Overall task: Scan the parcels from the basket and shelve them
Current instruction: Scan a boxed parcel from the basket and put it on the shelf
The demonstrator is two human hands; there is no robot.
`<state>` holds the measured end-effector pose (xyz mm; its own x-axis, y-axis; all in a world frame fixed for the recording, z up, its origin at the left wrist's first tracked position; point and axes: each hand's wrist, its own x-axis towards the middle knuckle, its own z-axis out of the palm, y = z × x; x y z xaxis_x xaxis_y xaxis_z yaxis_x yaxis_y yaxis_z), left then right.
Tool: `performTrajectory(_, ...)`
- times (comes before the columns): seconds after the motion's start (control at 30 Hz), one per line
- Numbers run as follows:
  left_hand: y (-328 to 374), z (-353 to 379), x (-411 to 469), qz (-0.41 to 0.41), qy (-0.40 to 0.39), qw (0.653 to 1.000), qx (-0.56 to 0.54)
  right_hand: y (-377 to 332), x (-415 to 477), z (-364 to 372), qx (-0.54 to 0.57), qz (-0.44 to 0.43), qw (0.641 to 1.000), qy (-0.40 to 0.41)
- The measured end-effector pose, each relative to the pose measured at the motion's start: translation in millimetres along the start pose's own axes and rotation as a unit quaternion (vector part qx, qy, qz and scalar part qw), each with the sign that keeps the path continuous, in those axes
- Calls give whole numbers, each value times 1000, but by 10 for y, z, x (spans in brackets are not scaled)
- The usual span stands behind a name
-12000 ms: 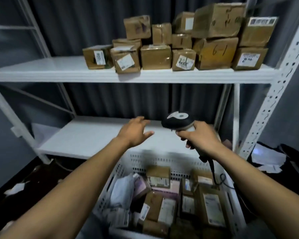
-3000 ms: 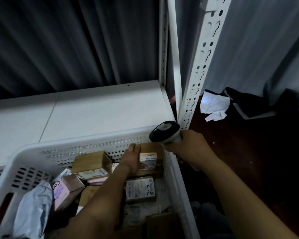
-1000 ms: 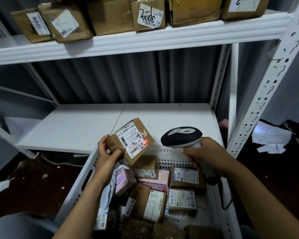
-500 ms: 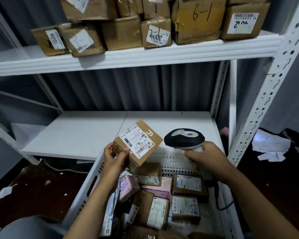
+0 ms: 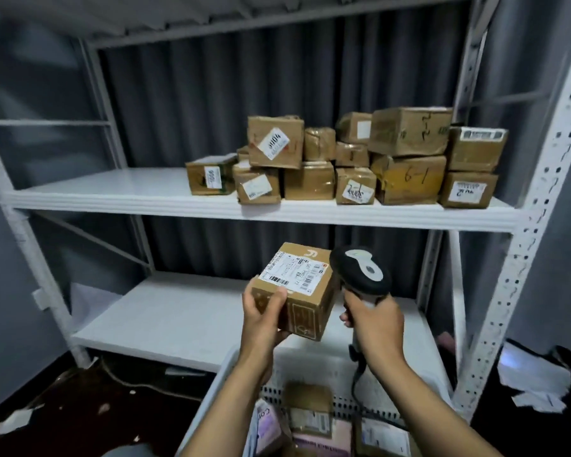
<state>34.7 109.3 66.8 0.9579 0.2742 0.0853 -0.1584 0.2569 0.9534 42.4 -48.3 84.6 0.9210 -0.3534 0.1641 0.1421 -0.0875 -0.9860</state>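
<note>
My left hand grips a small brown cardboard parcel with a white barcode label on top, held above the basket in front of the lower shelf. My right hand holds the handle of a black and grey barcode scanner, whose head sits just right of the parcel. The white perforated basket lies below my arms with several parcels inside. The upper shelf carries a stack of brown parcels on its right half.
The white lower shelf stretches behind my hands. A perforated white upright rises at the right. Loose papers lie on the dark floor at the right, scraps at the left. The scanner's cable hangs into the basket.
The view has tilted up, showing the whole upper shelf. My left hand has raised the parcel and turned its label upward, closer to the scanner. The red scan dot from a second ago is gone.
</note>
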Motion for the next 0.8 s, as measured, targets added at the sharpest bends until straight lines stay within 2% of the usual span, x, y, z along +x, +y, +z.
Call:
performTrajectory(0.13, 236, -50, 25, 15, -34, 999, 6, -385, -75, 237, -1, -41, 999, -6)
performTrajectory(0.27, 477, -127, 15, 80, -78, 984, 135, -670, -45, 231, 17, -39, 999, 5)
performTrajectory(0.43, 746, -135, 121, 185, -139, 945, 231, -877, 25, 151, 82, -21, 996, -17)
performTrajectory(0.53, 919, -201, 197, 236, -135, 926, 262, -1038, 12, 226, 112, -26, 993, -38)
performTrajectory(0.63, 1053, -352, 314, 253, -112, 926, 256, -1197, -9, 402, 120, -39, 989, -73)
performTrajectory(0.8, 1289, -695, 525, 281, -58, 927, 241, -1475, 30, 777, 57, -90, 986, -131)
